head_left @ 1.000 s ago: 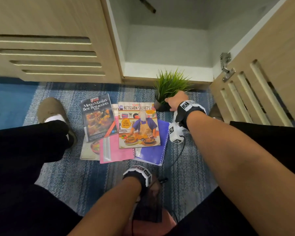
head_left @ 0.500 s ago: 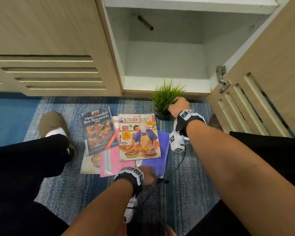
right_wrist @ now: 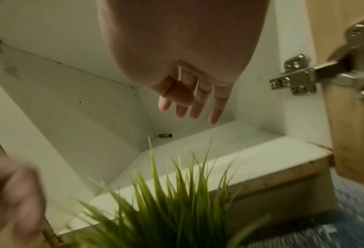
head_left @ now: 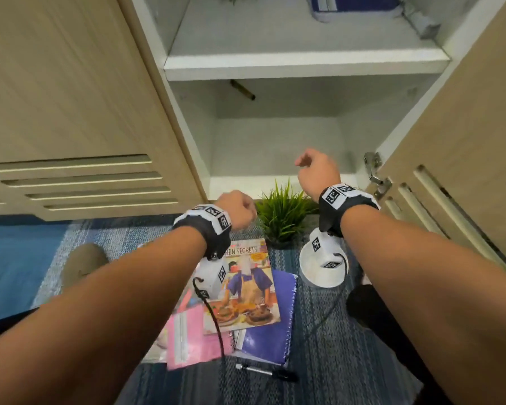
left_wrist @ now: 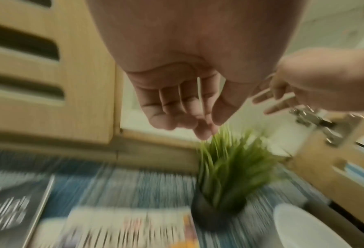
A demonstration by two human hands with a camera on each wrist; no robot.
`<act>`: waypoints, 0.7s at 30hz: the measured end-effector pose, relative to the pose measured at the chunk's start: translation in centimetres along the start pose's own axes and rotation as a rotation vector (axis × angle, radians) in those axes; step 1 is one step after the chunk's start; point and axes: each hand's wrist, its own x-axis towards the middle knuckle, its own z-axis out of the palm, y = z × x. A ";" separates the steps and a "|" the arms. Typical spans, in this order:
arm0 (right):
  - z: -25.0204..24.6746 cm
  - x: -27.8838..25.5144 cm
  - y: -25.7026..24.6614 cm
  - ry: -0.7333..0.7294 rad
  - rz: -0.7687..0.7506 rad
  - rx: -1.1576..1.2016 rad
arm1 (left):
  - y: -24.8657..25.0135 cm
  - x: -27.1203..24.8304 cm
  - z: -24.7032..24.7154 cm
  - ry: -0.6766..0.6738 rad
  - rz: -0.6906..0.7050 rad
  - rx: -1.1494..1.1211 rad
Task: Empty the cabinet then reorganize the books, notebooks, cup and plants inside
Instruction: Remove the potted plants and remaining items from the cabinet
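Blue-and-grey striped carpet (head_left: 348, 361) runs up to the foot of a light wooden cabinet (head_left: 70, 83) whose right-hand door (head_left: 465, 141) stands swung out, its metal hinge (head_left: 376, 179) at the opening's right edge. Its white lower compartment (head_left: 275, 147) is open between the left side panel and that door, holding only a small brown cylinder (right_wrist: 165, 135) deep in the back corner.

Just in front of the cabinet's bottom edge stands a small green grass-like plant in a dark round pot (head_left: 284, 213), on the carpet. Nearer the person lie a cookbook with a chef on its cover (head_left: 243, 287), overlapping a purple spiral notebook (head_left: 275, 331) and a pink folder (head_left: 187, 340), with a black marker pen (head_left: 265, 372) beside their near edge.

Both hands hover above the plant and hold nothing. From the head view the left hand (head_left: 237, 209) is seen only from the back; the left wrist view shows its fingers (left_wrist: 172, 107) loosely curled inward, just over the leaf tips. The right hand (head_left: 316, 168) is higher, at the mouth of the lower compartment; the right wrist view shows its fingers (right_wrist: 198, 104) straight and slightly spread, pointing into the compartment.

Only the head view shows the white shelf (head_left: 304, 64) above, with a blue object (head_left: 354, 4) cut off at the frame top. The left wrist picture is motion-blurred.
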 end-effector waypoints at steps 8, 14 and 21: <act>-0.4 6.3 -0.6 -0.209 -0.018 -0.180 | 3.8 12.3 -8.2 0.233 0.038 0.337; 1.1 8.8 3.7 -0.374 -0.007 -0.382 | 5.9 21.4 -8.3 0.173 0.017 0.614; 1.5 6.2 8.9 -0.347 -0.038 -0.579 | 4.4 32.6 -9.2 0.186 -0.007 0.688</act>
